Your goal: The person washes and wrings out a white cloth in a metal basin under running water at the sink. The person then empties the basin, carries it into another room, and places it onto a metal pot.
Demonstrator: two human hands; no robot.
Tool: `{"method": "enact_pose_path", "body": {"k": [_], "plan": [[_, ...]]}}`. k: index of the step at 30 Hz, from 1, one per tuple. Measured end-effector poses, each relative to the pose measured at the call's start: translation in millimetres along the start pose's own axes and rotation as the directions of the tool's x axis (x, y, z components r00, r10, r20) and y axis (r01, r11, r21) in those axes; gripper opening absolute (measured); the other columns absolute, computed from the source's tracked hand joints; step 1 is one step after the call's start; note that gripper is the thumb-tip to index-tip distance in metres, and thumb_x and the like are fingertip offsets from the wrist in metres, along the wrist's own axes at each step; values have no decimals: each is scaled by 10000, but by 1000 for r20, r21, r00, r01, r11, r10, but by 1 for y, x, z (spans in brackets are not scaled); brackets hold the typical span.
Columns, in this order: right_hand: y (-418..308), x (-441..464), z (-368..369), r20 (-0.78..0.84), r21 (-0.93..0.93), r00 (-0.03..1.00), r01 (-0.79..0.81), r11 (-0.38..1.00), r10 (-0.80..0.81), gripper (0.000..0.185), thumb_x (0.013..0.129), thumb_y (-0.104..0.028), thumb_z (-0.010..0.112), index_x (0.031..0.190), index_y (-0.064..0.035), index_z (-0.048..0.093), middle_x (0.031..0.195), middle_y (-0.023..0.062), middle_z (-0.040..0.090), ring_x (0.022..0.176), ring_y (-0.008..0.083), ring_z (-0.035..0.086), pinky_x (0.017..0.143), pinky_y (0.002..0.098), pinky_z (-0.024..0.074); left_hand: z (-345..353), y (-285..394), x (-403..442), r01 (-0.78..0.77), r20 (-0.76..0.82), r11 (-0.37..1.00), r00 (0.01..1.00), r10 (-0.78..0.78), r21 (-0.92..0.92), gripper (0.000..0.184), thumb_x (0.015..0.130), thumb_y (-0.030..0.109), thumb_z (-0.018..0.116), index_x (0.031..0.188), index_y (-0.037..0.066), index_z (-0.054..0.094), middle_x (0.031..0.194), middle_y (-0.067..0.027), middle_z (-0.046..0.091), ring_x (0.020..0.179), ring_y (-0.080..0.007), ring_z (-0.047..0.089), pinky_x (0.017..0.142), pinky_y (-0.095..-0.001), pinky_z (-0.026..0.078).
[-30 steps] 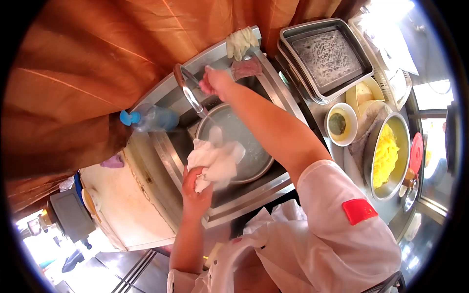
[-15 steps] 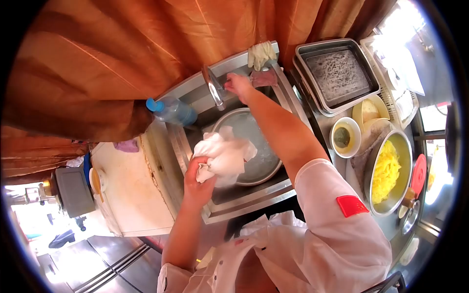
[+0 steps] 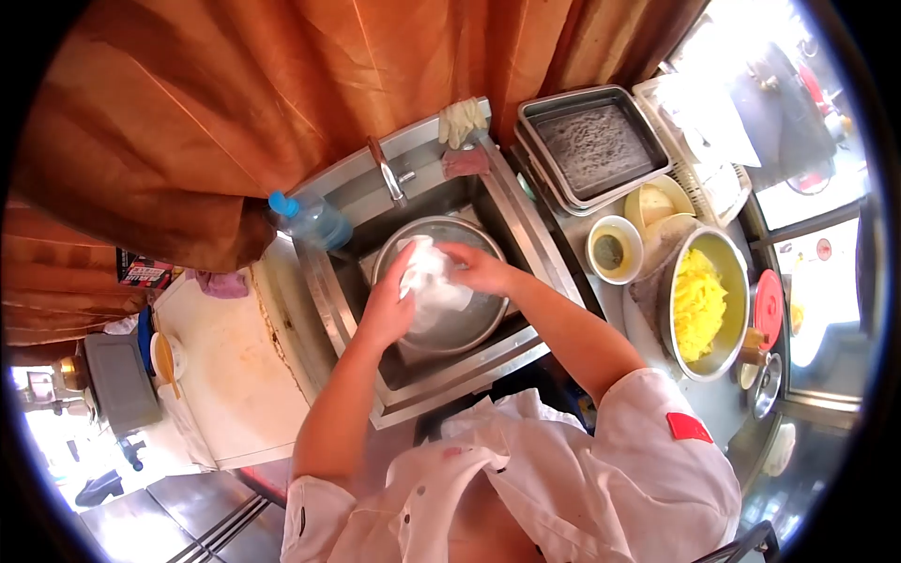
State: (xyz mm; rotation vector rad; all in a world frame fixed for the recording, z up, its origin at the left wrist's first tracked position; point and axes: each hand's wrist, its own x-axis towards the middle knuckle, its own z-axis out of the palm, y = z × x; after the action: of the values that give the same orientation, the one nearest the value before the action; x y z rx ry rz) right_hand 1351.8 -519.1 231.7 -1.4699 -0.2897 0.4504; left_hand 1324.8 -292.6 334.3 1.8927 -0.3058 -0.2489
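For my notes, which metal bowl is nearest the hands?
The metal bowl in the sink, under both hands and white cloth; the bowl of yellow shreds stands outside, to the right.

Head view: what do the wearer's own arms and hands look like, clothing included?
A white, short-sleeved, buttoned top. The right sleeve carries a red four-sided patch; the left sleeve has a small dark mark. The left hand and right hand are ungloved; no watch shows.

White cloth (image 3: 428,274), crumpled into a loose bunch, slack folds hanging toward its near right side, held above a round metal bowl (image 3: 472,326), bowl upright, set inside the metal sink (image 3: 460,382)
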Motion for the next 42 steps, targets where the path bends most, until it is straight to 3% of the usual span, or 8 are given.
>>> {"method": "enact_pose_path", "body": {"k": [3,6,14,17,23,27,32,42], "plan": [[14,-11,-5,-245,-408,944,-306,860,220,595,861,-221,722,1393,-44,525,1077,141,661,982,248,649,876,349,528,-5,13,19,-110,74,971,993,96,212,595,844,-75,531,1423,58,505,1304,-214,652,1249,-363,606,1050,-382,473],[13,-18,-6,-372,-334,895,-376,864,246,511,861,-235,725,1315,-49,581,1062,146,653,973,247,649,862,356,526,-14,47,20,-31,94,968,996,7,251,520,832,-115,516,1328,34,553,1227,-179,703,1238,-356,618,1043,-376,468],[-70,-33,-27,-209,-695,894,149,703,-396,348,921,-294,724,1189,-82,660,900,127,677,816,222,645,768,354,523,-50,122,-11,-23,-85,843,993,82,537,352,872,-27,569,1217,32,615,1204,-187,689,1155,-368,647,976,-377,505],[-129,-41,-43,22,-463,993,-91,882,115,307,1014,-333,620,1103,-45,677,954,114,696,889,169,617,833,311,498,-64,155,-22,58,-193,855,980,50,516,322,867,-3,559,1178,28,635,1075,-165,709,1007,-282,687,904,-335,516],[-125,-50,-33,271,-67,962,-9,998,27,455,1005,-394,637,1224,5,613,1067,87,687,941,146,607,854,305,497,-58,200,-28,-2,-376,976,923,85,217,276,882,-13,510,1099,42,671,1025,-54,687,986,-145,632,900,-274,486],[-106,-55,-18,243,-363,965,189,913,-103,496,966,-430,685,1236,-19,620,1078,94,682,971,166,616,888,329,493,-52,258,-33,13,-498,997,867,24,72,268,924,-9,489,1119,48,664,1031,-49,669,991,-148,621,889,-278,497],[-102,-51,-41,168,-75,984,-50,996,62,393,970,-349,698,1170,-13,657,1040,81,706,992,154,651,886,328,511,-83,270,-47,12,-558,999,829,-37,-50,258,960,26,493,1167,65,643,1021,-55,667,961,-156,627,839,-295,520],[-252,-65,-13,142,127,990,-37,991,18,390,967,-328,709,1194,-12,687,1124,47,708,1024,131,647,902,297,505,-111,50,-58,392,-191,919,907,-376,52,405,866,64,677,1266,64,614,1145,-40,673,1033,-179,630,930,-311,498]]}}
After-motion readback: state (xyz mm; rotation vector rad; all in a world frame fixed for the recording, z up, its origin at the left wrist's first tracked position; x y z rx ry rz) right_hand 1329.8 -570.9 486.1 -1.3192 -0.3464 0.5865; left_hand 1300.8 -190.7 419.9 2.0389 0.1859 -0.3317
